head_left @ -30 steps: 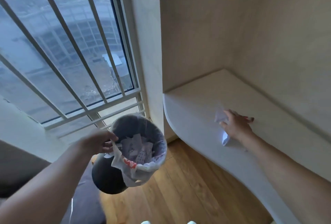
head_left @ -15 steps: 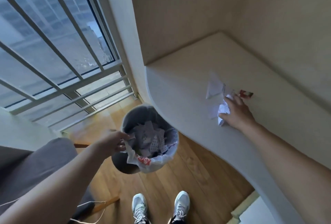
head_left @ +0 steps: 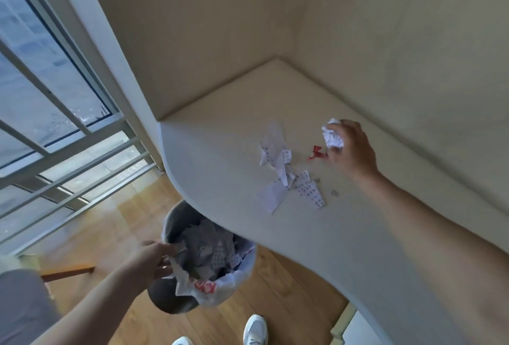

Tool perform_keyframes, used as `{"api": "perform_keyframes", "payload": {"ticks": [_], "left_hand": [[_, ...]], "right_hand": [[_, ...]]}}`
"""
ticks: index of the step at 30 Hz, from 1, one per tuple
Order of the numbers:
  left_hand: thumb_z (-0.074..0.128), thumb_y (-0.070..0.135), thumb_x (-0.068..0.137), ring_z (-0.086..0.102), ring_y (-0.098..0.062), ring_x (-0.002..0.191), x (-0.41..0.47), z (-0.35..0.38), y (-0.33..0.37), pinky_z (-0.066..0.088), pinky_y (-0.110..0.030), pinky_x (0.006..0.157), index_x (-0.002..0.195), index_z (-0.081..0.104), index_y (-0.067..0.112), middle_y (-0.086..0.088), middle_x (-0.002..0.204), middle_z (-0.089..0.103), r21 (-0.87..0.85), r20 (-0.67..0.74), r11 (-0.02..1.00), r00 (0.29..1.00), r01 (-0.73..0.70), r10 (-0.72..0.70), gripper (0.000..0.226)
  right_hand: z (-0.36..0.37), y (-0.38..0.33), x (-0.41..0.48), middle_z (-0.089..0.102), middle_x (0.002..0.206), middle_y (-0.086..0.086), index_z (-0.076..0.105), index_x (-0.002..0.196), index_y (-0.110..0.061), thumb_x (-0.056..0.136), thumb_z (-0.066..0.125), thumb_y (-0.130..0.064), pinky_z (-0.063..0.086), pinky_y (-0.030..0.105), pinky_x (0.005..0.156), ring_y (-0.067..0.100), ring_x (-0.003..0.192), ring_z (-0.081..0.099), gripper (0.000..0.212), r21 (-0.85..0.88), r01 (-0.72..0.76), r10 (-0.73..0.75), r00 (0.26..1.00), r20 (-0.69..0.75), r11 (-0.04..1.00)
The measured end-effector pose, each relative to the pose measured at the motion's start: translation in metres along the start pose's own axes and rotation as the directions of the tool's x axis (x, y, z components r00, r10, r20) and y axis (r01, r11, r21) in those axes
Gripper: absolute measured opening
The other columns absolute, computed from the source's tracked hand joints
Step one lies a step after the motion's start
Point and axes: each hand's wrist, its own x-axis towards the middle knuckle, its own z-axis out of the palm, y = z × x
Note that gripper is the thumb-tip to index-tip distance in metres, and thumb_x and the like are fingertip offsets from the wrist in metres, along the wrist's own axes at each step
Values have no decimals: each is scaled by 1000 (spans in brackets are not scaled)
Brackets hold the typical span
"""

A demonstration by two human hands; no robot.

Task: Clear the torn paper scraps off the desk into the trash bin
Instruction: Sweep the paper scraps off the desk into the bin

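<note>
Several torn white paper scraps (head_left: 281,172) lie on the pale desk (head_left: 220,151), with a small red scrap (head_left: 316,153) to their right. My right hand (head_left: 351,149) hovers over the desk beside the red scrap, closed on a crumpled white paper wad (head_left: 332,135). My left hand (head_left: 153,259) grips the rim of a grey trash bin (head_left: 176,220) with a white plastic liner. The bin sits tilted just under the desk's curved front edge and holds several paper scraps.
A barred window (head_left: 55,124) fills the left side. Beige walls (head_left: 385,41) enclose the desk's back and right. Wooden floor (head_left: 275,289) lies below, with my white shoes (head_left: 254,328) at the bottom. A grey seat (head_left: 22,309) is at lower left.
My right hand lifted off the scraps and moved right, now holding a crumpled wad. The view tilted down. The bin in my left hand has come closer under the desk edge.
</note>
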Motion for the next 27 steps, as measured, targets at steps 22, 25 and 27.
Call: {"api": "perform_keyframes", "payload": {"ticks": [22,25,27], "left_hand": [[63,-8,84,64,-32,64,11,-15,20,56,-33,42,94,59,-7,-24,84,59,-103,-10,993,999,-54,53,12],[64,-6,84,66,-34,72,10,-22,22,59,-35,47,99,60,-8,-25,91,60,-113,-2,992,999,-48,48,15],[65,-7,83,66,-33,73,9,-26,23,59,-35,47,98,61,-8,-24,92,60,-120,-8,991,999,-50,50,15]], "right_hand": [[120,-75,25,38,151,-3,55,131,-28,83,53,-4,41,37,103,28,127,48,53,49,275,-264,838,477,960],[132,-111,1,39,150,-7,57,128,-32,85,60,-24,43,39,102,30,123,49,44,70,380,-358,771,527,922],[139,-135,-21,36,150,-11,53,129,-37,86,61,-38,43,40,101,28,122,49,44,71,450,-411,724,554,890]]}}
